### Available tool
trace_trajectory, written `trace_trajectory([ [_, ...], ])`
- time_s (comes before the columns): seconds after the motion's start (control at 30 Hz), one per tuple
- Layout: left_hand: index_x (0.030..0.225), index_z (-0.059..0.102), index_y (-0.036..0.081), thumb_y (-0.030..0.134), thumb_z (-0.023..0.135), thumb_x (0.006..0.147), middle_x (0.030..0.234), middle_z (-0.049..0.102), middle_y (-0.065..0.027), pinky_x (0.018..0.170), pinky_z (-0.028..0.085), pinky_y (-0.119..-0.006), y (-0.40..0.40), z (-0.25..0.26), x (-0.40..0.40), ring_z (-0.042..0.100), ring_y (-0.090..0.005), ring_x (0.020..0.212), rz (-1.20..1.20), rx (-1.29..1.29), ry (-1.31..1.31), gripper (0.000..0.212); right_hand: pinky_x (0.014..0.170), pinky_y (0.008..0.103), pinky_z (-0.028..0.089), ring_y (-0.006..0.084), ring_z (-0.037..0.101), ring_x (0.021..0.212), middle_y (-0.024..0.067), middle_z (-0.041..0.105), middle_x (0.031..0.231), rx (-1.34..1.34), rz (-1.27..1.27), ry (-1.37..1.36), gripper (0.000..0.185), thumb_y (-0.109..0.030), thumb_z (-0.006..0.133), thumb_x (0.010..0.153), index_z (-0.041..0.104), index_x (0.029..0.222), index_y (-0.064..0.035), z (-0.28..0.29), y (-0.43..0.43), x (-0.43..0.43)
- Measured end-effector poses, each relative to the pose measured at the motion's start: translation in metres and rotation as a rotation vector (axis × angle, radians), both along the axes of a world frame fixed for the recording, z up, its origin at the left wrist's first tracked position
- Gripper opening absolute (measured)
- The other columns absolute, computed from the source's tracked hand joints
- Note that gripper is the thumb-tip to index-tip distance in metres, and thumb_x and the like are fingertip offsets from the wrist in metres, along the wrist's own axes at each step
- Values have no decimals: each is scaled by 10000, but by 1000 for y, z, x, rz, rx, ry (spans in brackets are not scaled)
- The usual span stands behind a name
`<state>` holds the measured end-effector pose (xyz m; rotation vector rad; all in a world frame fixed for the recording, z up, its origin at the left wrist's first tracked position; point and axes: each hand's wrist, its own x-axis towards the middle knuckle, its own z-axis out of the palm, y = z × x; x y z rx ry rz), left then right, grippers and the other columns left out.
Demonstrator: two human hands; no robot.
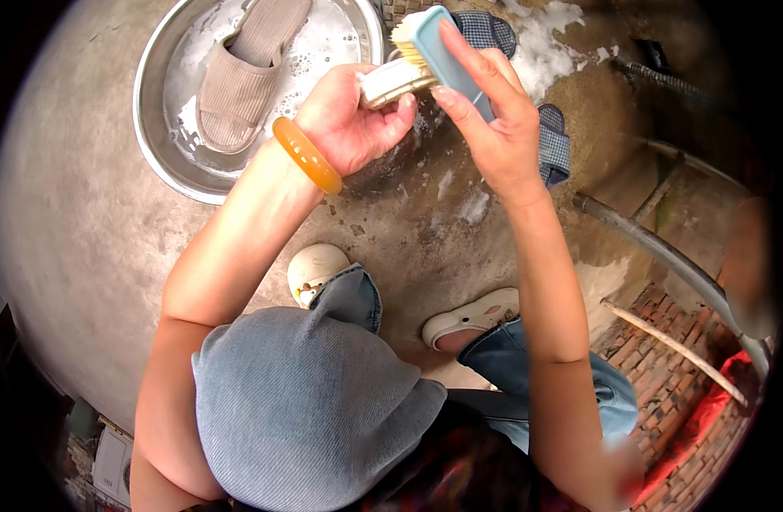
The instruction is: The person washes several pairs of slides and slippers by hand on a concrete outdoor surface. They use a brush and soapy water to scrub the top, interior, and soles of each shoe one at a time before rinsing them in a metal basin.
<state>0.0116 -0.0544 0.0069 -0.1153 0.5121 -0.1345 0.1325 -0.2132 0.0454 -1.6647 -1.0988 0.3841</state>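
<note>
My left hand (pixel 359 125), with an amber-coloured bangle on its wrist, grips a pale, foam-wet slipper (pixel 396 83) seen nearly end-on. Most of that slipper is hidden behind the hands and brush. In my right hand (pixel 494 115) is a light-blue scrubbing brush (pixel 449 61), its cream bristles against the slipper's upper side. Left of my hands stands a round metal basin (pixel 149 150) of soapy water. A beige ribbed open-toe slipper (pixel 234 102) lies in it. Behind my right hand, two blue checked slippers (pixel 487 31) (pixel 553 147) rest on the wet concrete floor.
White foam (pixel 545 48) is spread on the floor beyond the brush. To the right are a curved metal tube frame (pixel 666 249), a wooden stick (pixel 679 352), brickwork (pixel 654 326) and red material (pixel 692 425). My feet, in cream clogs (pixel 318 269) (pixel 474 313), are below my hands.
</note>
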Motion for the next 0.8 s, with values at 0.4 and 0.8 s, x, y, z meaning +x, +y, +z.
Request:
trace_trajectory([
  [0.4, 1131, 543, -78, 155, 343, 1002, 849, 579, -168, 561, 557, -268, 8, -13, -2, 571, -200, 653, -59, -126, -11, 333, 861, 254, 460, 129, 547, 868, 29, 560, 947, 25, -101, 32, 538, -57, 715, 865, 601, 1381, -153, -19, 0, -33],
  [0.8, 1214, 538, -55, 217, 365, 1001, 849, 556, -166, 492, 466, -252, 1, -11, 6, 538, -185, 625, -137, -220, 147, 387, 930, 271, 468, 153, 614, 1001, 67, 647, 1090, -109, -248, 176, 493, -51, 680, 896, 598, 1375, -137, -71, -31, 24],
])
